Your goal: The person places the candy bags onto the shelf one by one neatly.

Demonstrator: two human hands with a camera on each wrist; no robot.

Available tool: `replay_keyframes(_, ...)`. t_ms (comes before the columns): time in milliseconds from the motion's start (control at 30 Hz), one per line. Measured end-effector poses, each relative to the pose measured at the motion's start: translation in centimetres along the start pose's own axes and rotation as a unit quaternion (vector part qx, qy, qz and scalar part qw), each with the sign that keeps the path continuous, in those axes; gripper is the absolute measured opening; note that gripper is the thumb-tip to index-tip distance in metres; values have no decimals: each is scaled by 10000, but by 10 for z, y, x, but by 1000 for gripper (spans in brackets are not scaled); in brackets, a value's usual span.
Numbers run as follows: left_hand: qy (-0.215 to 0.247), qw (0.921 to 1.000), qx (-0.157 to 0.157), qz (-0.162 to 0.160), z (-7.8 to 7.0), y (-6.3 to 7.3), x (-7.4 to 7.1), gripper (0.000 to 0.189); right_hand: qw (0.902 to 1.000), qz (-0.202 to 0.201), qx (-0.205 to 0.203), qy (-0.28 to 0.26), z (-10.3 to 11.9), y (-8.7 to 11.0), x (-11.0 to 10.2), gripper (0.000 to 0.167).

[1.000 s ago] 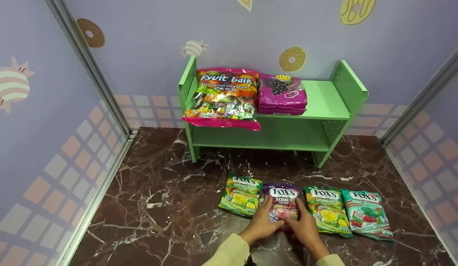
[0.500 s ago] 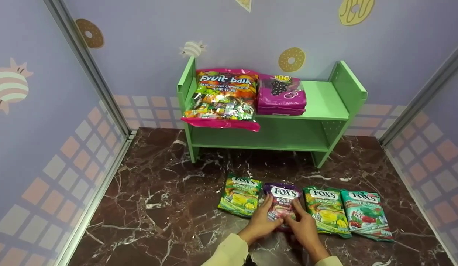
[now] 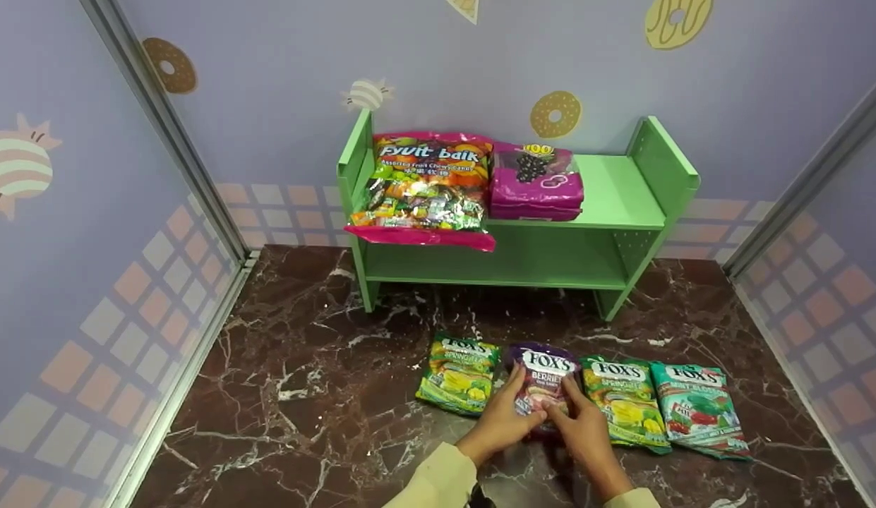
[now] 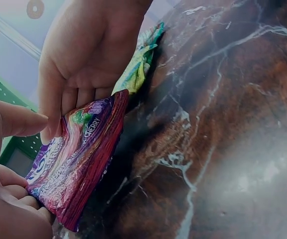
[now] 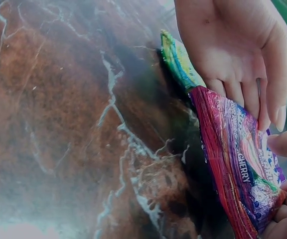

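A purple and pink Fox's Berries candy bag (image 3: pixel 548 381) is gripped from both sides by my left hand (image 3: pixel 502 418) and right hand (image 3: pixel 583 427). Both thumbs lie over its front, and the other fingers curl behind its edges. In the left wrist view, the bag's lower end (image 4: pixel 91 159) tilts above the dark floor, with a shadow under it; the right wrist view shows the same crimped end (image 5: pixel 233 164). A green and yellow Fox's bag (image 3: pixel 460 375) lies to the left. On the right are another green and yellow bag (image 3: pixel 626 406) and a teal Fox's bag (image 3: pixel 702 409).
A green two-tier shelf (image 3: pixel 614 187) stands against the back wall. Its top holds a large Fruit Baik candy bag (image 3: pixel 430 187) and a purple grape-picture pack (image 3: pixel 538 183). Brown marble floor (image 3: pixel 303 395) spreads around, bounded by lilac side walls (image 3: pixel 49 268).
The berries bag has risen slightly and shifted a little towards the shelf, its top edge now higher, with both hands holding it. The other bags stay put.
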State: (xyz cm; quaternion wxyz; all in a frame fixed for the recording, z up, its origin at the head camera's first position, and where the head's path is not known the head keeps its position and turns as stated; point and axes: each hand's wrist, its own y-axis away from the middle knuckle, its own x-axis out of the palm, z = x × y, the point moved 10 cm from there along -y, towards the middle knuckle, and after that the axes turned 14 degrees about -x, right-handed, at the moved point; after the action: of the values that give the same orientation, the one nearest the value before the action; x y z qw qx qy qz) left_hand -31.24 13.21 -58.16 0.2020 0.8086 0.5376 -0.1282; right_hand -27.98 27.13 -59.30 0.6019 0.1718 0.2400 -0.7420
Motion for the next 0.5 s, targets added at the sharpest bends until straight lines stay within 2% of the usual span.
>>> replay_keyframes(267,113,9999,56,-36,-12,1,-4,83,10000,2,43,29,10,-2,-7,67)
replay_keyframes(500,-42,9989,402,-224,-25,3,-8,79,9988,-202,-287,337,25,-3,-19,65)
